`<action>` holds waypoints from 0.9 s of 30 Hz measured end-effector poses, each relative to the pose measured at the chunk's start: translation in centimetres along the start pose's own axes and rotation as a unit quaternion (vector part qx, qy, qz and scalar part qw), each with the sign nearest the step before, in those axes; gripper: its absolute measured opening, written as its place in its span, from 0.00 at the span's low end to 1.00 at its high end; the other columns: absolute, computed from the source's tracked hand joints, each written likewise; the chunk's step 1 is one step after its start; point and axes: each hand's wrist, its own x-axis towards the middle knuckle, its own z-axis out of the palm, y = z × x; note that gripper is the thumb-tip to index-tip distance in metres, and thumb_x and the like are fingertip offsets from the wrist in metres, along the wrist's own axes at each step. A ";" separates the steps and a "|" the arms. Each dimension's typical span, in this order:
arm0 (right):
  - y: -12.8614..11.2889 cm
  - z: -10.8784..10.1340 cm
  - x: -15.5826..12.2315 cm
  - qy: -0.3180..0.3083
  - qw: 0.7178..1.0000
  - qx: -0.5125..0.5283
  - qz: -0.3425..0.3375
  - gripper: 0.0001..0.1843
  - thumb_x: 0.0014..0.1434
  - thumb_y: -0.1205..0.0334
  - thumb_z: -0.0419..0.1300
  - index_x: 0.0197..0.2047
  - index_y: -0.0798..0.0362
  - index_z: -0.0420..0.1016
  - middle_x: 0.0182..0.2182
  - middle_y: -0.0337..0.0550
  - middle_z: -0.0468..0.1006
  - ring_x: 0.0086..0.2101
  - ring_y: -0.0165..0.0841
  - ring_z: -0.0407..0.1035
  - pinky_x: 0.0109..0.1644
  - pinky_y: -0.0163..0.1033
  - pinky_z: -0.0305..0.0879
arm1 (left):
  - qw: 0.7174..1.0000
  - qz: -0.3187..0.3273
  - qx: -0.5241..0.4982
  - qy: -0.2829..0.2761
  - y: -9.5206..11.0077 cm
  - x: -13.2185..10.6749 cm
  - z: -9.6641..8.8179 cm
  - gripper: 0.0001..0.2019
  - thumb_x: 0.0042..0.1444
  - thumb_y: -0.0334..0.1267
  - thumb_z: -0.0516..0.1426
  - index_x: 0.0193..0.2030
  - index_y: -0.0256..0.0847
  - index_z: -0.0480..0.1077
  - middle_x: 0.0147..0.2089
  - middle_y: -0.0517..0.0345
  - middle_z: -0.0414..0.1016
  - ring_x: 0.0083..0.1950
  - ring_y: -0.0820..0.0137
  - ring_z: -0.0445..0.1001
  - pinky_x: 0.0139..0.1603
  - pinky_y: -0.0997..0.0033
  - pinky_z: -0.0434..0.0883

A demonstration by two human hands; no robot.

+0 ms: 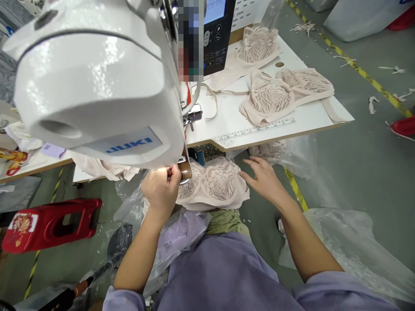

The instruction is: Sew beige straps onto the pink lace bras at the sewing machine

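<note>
A pale pink lace bra piece [215,185] lies on my lap below the table edge. My left hand [162,188] is closed in a pinch on its left edge, right under the white sewing machine head [94,82] and next to a brown handle [186,167]. My right hand [264,179] is open with fingers stretched, fingertips touching the right side of the same lace piece. Two more lace bra pieces [285,93] lie on the white sewing table [311,116], and another lace bra piece [259,45] lies farther back.
The machine's control panel [215,36] stands at the back. A ruler strip [256,129] runs along the table edge. Clear plastic bags [340,242] lie at my right and left. A red stool [48,224] stands on the floor at left. Fabric scraps litter the floor beyond yellow tape [366,75].
</note>
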 end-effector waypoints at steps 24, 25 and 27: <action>-21.9 -4.6 4.4 0.017 0.915 0.240 -0.325 0.11 0.63 0.70 0.53 0.38 0.50 0.76 0.38 0.46 0.70 0.41 0.38 0.70 0.46 0.41 0.68 | 0.980 0.150 0.126 -0.011 -1.0 0.9 -2.4 0.23 0.68 0.38 0.50 0.19 0.43 0.68 0.16 0.56 0.66 0.18 0.66 0.65 0.23 0.67 0.49; -22.0 -4.8 4.7 0.013 0.917 0.235 -0.321 0.11 0.61 0.72 0.54 0.36 0.50 0.76 0.38 0.46 0.71 0.40 0.38 0.70 0.46 0.41 0.69 | 0.980 0.156 0.126 0.004 -1.2 1.0 -2.2 0.22 0.67 0.37 0.50 0.20 0.43 0.69 0.17 0.56 0.66 0.19 0.66 0.67 0.23 0.67 0.51; -22.3 -5.4 5.0 0.007 0.924 0.219 -0.315 0.11 0.58 0.74 0.55 0.35 0.51 0.76 0.39 0.45 0.72 0.40 0.37 0.71 0.45 0.40 0.69 | 0.980 0.160 0.122 0.009 -1.6 1.0 -1.9 0.19 0.66 0.35 0.50 0.24 0.43 0.71 0.20 0.56 0.70 0.21 0.66 0.71 0.24 0.68 0.55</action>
